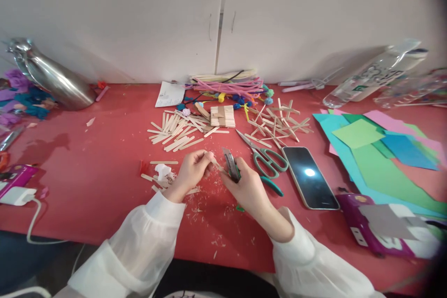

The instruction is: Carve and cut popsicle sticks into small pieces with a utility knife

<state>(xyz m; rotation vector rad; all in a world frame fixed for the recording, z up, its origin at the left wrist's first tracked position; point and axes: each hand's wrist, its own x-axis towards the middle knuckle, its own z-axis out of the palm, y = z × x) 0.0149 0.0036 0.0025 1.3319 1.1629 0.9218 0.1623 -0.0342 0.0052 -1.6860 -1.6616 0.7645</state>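
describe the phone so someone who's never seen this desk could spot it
On the red table, look right of centre, between the green-handled scissors and the spread of coloured paper. The phone lies flat there, screen up: the only dark glossy slab, with a light reflected in it.

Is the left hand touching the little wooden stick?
Touching. The head view shows the left hand pinching one end of the wooden stick, while the right hand grips a utility knife.
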